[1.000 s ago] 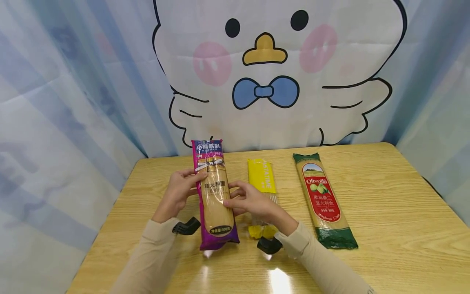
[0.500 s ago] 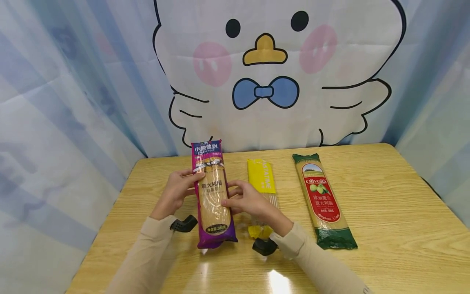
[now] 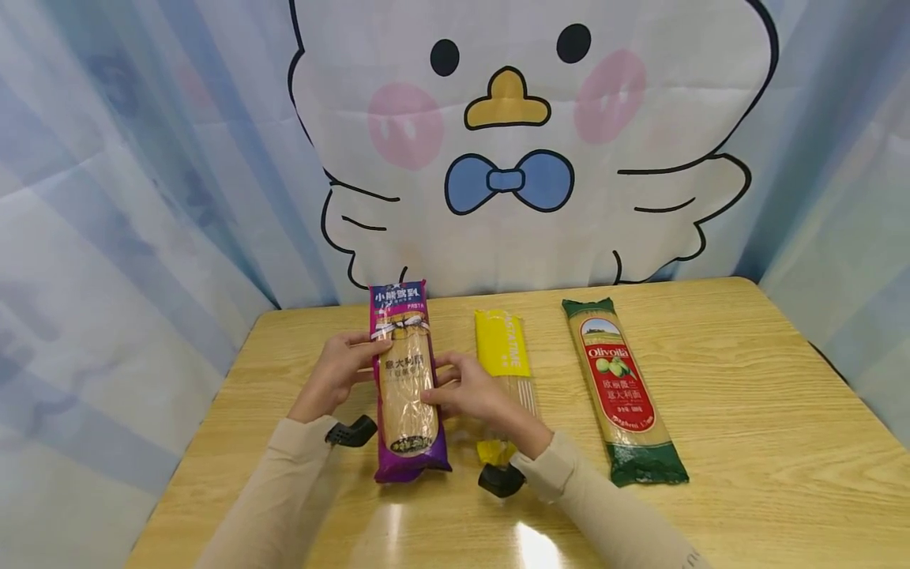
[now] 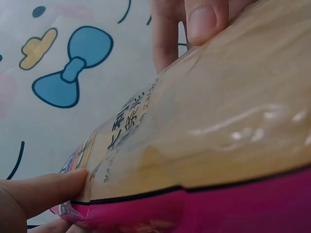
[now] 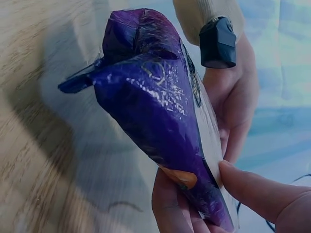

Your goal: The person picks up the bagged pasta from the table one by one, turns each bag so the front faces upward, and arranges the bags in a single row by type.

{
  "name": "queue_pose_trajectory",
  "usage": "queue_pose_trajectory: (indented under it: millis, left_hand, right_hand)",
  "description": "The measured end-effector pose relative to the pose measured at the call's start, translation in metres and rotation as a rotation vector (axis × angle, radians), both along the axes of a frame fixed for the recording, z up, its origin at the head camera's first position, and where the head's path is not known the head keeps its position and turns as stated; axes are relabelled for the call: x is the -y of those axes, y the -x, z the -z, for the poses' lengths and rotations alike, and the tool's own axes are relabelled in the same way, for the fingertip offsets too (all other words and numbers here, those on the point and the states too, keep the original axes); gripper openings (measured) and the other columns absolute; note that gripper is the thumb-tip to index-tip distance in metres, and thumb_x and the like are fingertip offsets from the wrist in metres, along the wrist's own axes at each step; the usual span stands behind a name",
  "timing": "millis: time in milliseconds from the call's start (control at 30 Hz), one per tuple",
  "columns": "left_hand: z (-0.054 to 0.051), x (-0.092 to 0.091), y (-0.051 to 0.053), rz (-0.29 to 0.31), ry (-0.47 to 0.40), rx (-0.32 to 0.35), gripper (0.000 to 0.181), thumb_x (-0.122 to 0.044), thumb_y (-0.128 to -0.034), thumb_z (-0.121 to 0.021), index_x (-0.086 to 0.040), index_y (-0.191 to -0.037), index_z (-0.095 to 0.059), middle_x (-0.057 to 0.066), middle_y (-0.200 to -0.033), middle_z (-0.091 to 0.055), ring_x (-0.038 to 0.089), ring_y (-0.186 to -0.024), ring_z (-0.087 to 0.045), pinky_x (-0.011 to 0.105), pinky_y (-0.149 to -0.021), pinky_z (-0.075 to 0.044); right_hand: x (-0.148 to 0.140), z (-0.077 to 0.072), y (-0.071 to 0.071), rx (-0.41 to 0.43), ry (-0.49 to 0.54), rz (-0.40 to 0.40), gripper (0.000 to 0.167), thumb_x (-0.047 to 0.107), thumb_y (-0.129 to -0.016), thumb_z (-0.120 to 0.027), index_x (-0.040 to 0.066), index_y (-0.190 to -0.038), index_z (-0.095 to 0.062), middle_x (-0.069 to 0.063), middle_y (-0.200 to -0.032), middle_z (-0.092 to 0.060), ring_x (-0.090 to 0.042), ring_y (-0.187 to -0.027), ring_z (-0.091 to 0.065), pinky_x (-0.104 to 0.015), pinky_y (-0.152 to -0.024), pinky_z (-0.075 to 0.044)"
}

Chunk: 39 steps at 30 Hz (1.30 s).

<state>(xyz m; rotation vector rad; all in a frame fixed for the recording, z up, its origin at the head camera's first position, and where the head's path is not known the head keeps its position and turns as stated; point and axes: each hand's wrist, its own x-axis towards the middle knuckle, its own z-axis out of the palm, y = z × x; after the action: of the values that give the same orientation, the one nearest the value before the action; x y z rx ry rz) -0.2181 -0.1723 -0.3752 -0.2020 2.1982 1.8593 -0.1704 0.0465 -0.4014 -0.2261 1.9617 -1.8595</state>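
A purple and magenta pasta packet (image 3: 408,403) with a clear window is held by both hands over the left half of the table. My left hand (image 3: 334,371) grips its left edge, thumb on the front face. Lower on the right edge, my right hand (image 3: 472,391) pinches it with the thumb in front and fingers behind. In the right wrist view the packet's purple back (image 5: 146,102) shows a folded seam, apart from the wood below. The left wrist view has the window (image 4: 233,111) close up, with fingers at both edges.
Just right of the held packet lies a yellow pasta packet (image 3: 501,344), partly behind the right hand. Farther right is a green-ended spaghetti packet (image 3: 622,387) with a red label. A cartoon-printed curtain (image 3: 512,245) hangs behind the wooden table (image 3: 768,411).
The held packet has shifted slightly left, and its top end has come down a little. Both hands keep their hold. The head view has moved slightly.
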Motion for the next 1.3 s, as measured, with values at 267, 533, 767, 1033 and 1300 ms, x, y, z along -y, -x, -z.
queue_pose_trajectory:
  millis: [267, 533, 767, 1033, 1300]
  left_hand:
    - [0.016, 0.007, 0.002, -0.002, 0.013, 0.023, 0.05, -0.016, -0.0953, -0.067, 0.01, -0.135, -0.051, 0.017, -0.111, -0.068, 0.014, -0.083, -0.069, 0.036, -0.078, -0.061]
    - [0.032, 0.008, 0.003, -0.005, 0.015, 0.035, 0.051, -0.015, -0.0946, -0.068, 0.013, -0.134, -0.051, 0.013, -0.099, -0.07, 0.013, -0.076, -0.068, 0.03, -0.07, -0.061]
    - [0.041, 0.01, 0.004, 0.002, 0.041, 0.053, 0.05, -0.016, -0.0952, -0.067, 0.012, -0.134, -0.051, 0.012, -0.096, -0.071, 0.014, -0.074, -0.069, 0.029, -0.069, -0.06]
    - [0.051, 0.012, 0.003, 0.023, 0.067, 0.05, 0.043, -0.015, -0.0967, -0.065, 0.012, -0.129, -0.056, 0.01, -0.088, -0.073, 0.01, -0.067, -0.066, 0.023, -0.061, -0.055]
    - [0.047, 0.011, 0.004, 0.043, 0.191, -0.02, 0.037, -0.018, -0.0972, -0.065, 0.009, -0.122, -0.063, 0.011, -0.09, -0.072, 0.009, -0.07, -0.063, 0.024, -0.064, -0.055]
  right_hand:
    - [0.008, 0.01, 0.001, 0.031, -0.032, -0.018, 0.057, 0.006, -0.09, -0.071, -0.006, -0.138, -0.042, -0.024, -0.113, -0.062, -0.026, -0.077, -0.07, -0.04, -0.071, -0.062]
    - [0.014, 0.019, 0.001, 0.051, -0.079, -0.007, 0.053, 0.003, -0.09, -0.071, -0.004, -0.136, -0.045, -0.022, -0.11, -0.062, -0.027, -0.075, -0.069, -0.043, -0.07, -0.062]
    - [0.017, 0.021, 0.001, 0.05, -0.094, -0.025, 0.051, 0.0, -0.09, -0.069, -0.009, -0.134, -0.045, -0.022, -0.106, -0.064, -0.027, -0.079, -0.069, -0.042, -0.071, -0.062]
    - [0.014, 0.02, -0.002, 0.039, -0.119, -0.053, 0.053, -0.002, -0.09, -0.067, -0.013, -0.137, -0.045, -0.028, -0.114, -0.064, -0.032, -0.084, -0.071, -0.04, -0.072, -0.062]
    - [0.011, 0.014, -0.002, 0.003, -0.178, -0.072, 0.056, 0.0, -0.09, -0.069, -0.013, -0.139, -0.045, -0.03, -0.118, -0.062, -0.033, -0.088, -0.071, -0.037, -0.075, -0.062]
